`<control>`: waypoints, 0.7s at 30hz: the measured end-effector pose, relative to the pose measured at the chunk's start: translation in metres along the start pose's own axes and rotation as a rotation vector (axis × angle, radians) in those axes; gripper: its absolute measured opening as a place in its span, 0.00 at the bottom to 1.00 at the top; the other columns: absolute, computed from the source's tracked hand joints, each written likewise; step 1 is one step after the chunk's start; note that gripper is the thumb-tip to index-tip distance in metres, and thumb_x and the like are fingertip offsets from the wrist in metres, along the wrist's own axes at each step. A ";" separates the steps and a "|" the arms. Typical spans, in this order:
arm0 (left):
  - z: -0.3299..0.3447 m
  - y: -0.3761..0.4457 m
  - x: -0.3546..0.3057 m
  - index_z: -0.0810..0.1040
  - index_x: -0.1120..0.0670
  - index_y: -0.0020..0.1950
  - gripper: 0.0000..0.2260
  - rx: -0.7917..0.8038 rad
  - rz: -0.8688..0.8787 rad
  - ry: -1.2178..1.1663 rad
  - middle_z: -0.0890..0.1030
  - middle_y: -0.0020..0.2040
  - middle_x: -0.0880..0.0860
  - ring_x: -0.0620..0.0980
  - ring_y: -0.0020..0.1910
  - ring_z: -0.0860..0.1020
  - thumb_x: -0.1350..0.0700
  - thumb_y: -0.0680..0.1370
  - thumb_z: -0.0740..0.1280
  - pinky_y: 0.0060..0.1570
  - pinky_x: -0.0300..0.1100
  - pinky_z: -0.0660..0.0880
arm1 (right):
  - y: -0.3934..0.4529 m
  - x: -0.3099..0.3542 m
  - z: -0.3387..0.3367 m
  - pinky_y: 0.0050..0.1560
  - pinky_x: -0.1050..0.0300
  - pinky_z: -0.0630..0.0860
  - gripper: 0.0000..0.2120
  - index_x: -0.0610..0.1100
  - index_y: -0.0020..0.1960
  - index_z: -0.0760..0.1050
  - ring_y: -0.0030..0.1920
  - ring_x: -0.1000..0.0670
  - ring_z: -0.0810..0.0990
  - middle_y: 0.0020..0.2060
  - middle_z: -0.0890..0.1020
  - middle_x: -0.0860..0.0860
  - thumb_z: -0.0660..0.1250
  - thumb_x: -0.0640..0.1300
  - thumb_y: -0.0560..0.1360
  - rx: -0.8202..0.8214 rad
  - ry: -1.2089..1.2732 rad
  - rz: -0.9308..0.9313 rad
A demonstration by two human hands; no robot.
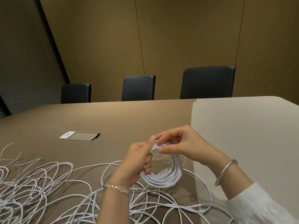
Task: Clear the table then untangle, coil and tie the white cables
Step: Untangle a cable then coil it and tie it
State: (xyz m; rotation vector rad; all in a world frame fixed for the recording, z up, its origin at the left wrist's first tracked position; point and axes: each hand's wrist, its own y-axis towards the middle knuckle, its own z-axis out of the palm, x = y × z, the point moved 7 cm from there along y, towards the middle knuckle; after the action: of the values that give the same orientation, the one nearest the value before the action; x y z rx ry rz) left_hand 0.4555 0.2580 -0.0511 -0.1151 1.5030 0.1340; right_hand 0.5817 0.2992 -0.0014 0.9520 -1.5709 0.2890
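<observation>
Biggest risk from where I stand: the coil (161,172) springs open. It is held up off the desk (113,120) only at its top-left edge, and the turns look stiff and stacked loosely, so if the left hand (139,160) eases while the tie goes on, the loops will likely fan out and drop into the loose white cables (48,183) below. A second risk: the thin tie (155,139) at the top looks very small and only pinched at its end; it could slip out or twist off before it bites round all the turns. Third: one strand seems to run from the coil down into the tangled pile near the desk's front edge, so pulling the coil upward may drag more tangle with it. Can't tell if that strand is the same cable.

Left hand fingers (148,167): curled tight round the coil's left side, thumb lying along the top of the bundle, pressing the turns together. Narrow, full grip, nothing else held.

Right hand (182,144) fingers (161,149): thumb and forefinger pinched nearly closed on the tie just above the bundle, thumb tip touching the coil's top; other fingers loosely bent, apart from the cable.

Spare wire ties (163,159) lie on the desk seen through the coil's middle. Remaining cables sprawl uncoiled over the desk's near-left side.
</observation>
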 end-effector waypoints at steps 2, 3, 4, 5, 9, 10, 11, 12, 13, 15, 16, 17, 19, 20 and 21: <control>0.000 0.000 0.001 0.76 0.50 0.26 0.22 -0.021 -0.015 -0.004 0.57 0.22 0.50 0.45 0.18 0.54 0.46 0.80 0.63 0.19 0.34 0.60 | 0.001 0.002 0.002 0.55 0.60 0.78 0.08 0.41 0.46 0.85 0.51 0.54 0.84 0.48 0.86 0.50 0.78 0.38 0.67 -0.035 -0.048 -0.034; 0.000 0.000 0.001 0.75 0.51 0.27 0.22 -0.030 -0.019 -0.002 0.56 0.22 0.49 0.45 0.18 0.54 0.46 0.80 0.63 0.19 0.34 0.60 | 0.002 0.002 0.003 0.55 0.60 0.78 0.07 0.41 0.44 0.85 0.51 0.54 0.84 0.48 0.86 0.50 0.78 0.38 0.67 -0.055 -0.072 -0.049; 0.000 0.000 0.001 0.75 0.51 0.27 0.22 -0.037 -0.023 0.004 0.56 0.22 0.49 0.45 0.18 0.54 0.46 0.80 0.63 0.19 0.34 0.60 | 0.002 0.002 0.003 0.55 0.59 0.78 0.06 0.41 0.43 0.85 0.50 0.55 0.84 0.47 0.86 0.50 0.78 0.38 0.67 -0.081 -0.093 -0.055; 0.001 -0.001 0.001 0.74 0.51 0.29 0.20 -0.043 -0.027 0.012 0.56 0.22 0.49 0.45 0.18 0.54 0.46 0.80 0.63 0.19 0.34 0.60 | 0.003 0.002 0.004 0.55 0.57 0.78 0.05 0.41 0.43 0.85 0.50 0.55 0.84 0.46 0.86 0.50 0.78 0.39 0.67 -0.104 -0.115 -0.059; 0.001 -0.001 0.000 0.75 0.56 0.41 0.16 -0.039 -0.032 0.038 0.56 0.22 0.49 0.46 0.19 0.54 0.45 0.81 0.62 0.20 0.34 0.60 | 0.004 0.003 0.006 0.55 0.50 0.80 0.05 0.42 0.44 0.85 0.47 0.51 0.84 0.44 0.86 0.48 0.78 0.40 0.68 -0.126 -0.192 -0.084; 0.001 -0.002 0.000 0.76 0.56 0.41 0.17 -0.033 -0.039 0.039 0.56 0.22 0.49 0.45 0.19 0.54 0.45 0.81 0.62 0.20 0.34 0.60 | 0.004 0.002 0.005 0.53 0.48 0.81 0.05 0.41 0.44 0.85 0.46 0.48 0.85 0.43 0.86 0.46 0.77 0.38 0.68 -0.127 -0.160 -0.077; 0.002 -0.003 -0.001 0.77 0.55 0.39 0.17 -0.021 -0.050 0.035 0.55 0.23 0.49 0.45 0.19 0.53 0.44 0.80 0.62 0.20 0.34 0.60 | 0.004 0.002 0.003 0.51 0.46 0.82 0.06 0.39 0.45 0.85 0.44 0.45 0.85 0.43 0.86 0.44 0.77 0.37 0.68 -0.129 -0.099 -0.065; 0.003 -0.004 -0.002 0.79 0.53 0.37 0.18 -0.002 -0.059 0.024 0.55 0.23 0.49 0.45 0.19 0.53 0.43 0.80 0.62 0.20 0.33 0.59 | 0.003 0.001 0.001 0.50 0.45 0.82 0.06 0.37 0.45 0.84 0.43 0.41 0.84 0.42 0.85 0.41 0.76 0.35 0.68 -0.132 -0.036 -0.055; 0.003 -0.005 -0.003 0.81 0.52 0.34 0.20 0.013 -0.062 0.005 0.54 0.24 0.49 0.45 0.20 0.53 0.43 0.80 0.62 0.20 0.33 0.59 | 0.003 0.003 -0.001 0.48 0.46 0.82 0.06 0.35 0.45 0.84 0.42 0.40 0.84 0.41 0.85 0.40 0.76 0.34 0.68 -0.135 0.007 -0.056; 0.004 -0.005 -0.006 0.80 0.51 0.33 0.19 0.047 -0.087 -0.019 0.54 0.24 0.49 0.45 0.20 0.52 0.43 0.79 0.64 0.20 0.33 0.58 | 0.002 0.006 -0.008 0.45 0.52 0.83 0.06 0.35 0.44 0.84 0.40 0.43 0.85 0.39 0.85 0.41 0.76 0.35 0.68 -0.161 0.026 -0.061; 0.005 -0.005 -0.009 0.77 0.51 0.35 0.16 0.067 -0.091 -0.028 0.54 0.24 0.48 0.44 0.20 0.51 0.45 0.79 0.66 0.20 0.33 0.58 | 0.002 0.008 -0.011 0.44 0.56 0.82 0.05 0.37 0.44 0.85 0.39 0.46 0.85 0.38 0.85 0.43 0.76 0.36 0.68 -0.181 0.015 -0.067; 0.006 -0.008 -0.011 0.74 0.52 0.37 0.13 0.085 -0.089 -0.027 0.54 0.24 0.48 0.44 0.20 0.51 0.48 0.77 0.69 0.20 0.33 0.58 | 0.001 0.009 -0.012 0.43 0.59 0.80 0.05 0.38 0.43 0.85 0.39 0.49 0.84 0.38 0.86 0.44 0.76 0.36 0.68 -0.199 0.012 -0.064; 0.008 -0.011 -0.017 0.70 0.54 0.39 0.09 0.106 -0.045 0.016 0.54 0.24 0.48 0.44 0.20 0.52 0.54 0.75 0.69 0.21 0.33 0.58 | -0.002 0.010 -0.016 0.42 0.62 0.79 0.04 0.40 0.42 0.86 0.38 0.52 0.84 0.36 0.86 0.46 0.77 0.37 0.67 -0.241 0.023 -0.055; 0.010 -0.012 -0.019 0.72 0.55 0.41 0.07 0.108 -0.024 0.045 0.55 0.24 0.48 0.45 0.20 0.52 0.57 0.76 0.68 0.21 0.33 0.57 | -0.005 0.011 -0.017 0.42 0.62 0.79 0.04 0.41 0.42 0.86 0.38 0.52 0.84 0.36 0.86 0.46 0.77 0.37 0.67 -0.258 0.017 -0.051; 0.012 -0.013 -0.021 0.74 0.56 0.41 0.06 0.104 -0.009 0.067 0.55 0.24 0.48 0.45 0.20 0.53 0.58 0.78 0.67 0.21 0.33 0.57 | -0.007 0.013 -0.018 0.42 0.62 0.80 0.04 0.41 0.42 0.86 0.38 0.52 0.84 0.36 0.86 0.47 0.77 0.37 0.67 -0.270 -0.002 -0.053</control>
State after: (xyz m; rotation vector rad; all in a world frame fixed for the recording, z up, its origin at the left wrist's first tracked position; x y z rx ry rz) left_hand 0.4682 0.2464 -0.0294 -0.0434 1.5732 0.0451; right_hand 0.6001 0.3011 0.0127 0.7816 -1.5381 0.0369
